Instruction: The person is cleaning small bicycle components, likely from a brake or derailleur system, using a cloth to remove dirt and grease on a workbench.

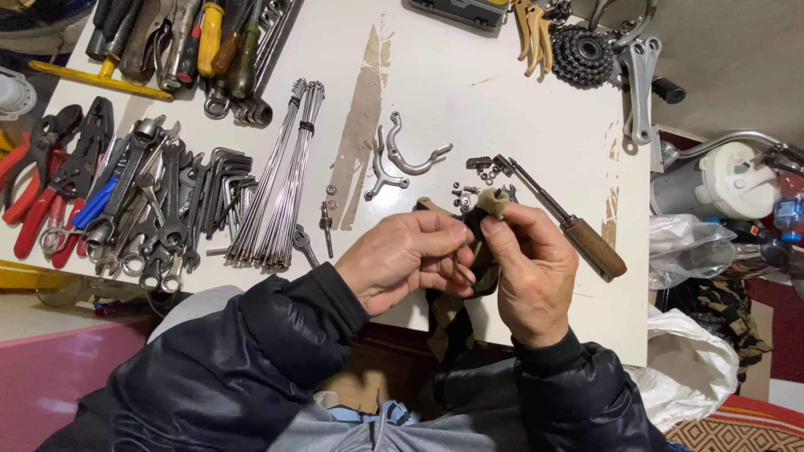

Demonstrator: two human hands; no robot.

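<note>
Head view: both hands (469,264) pinch cloth rag (469,243) between them.

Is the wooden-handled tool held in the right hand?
No, the wooden-handled tool lies on the table beside the right hand, which grips a rag together with the left hand.

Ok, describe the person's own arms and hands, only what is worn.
Both arms are covered by a dark navy, slightly shiny padded jacket with quilted seams. Snug black cuffs end at the wrists. The left hand and right hand are bare: no gloves, rings or watch show.
</note>
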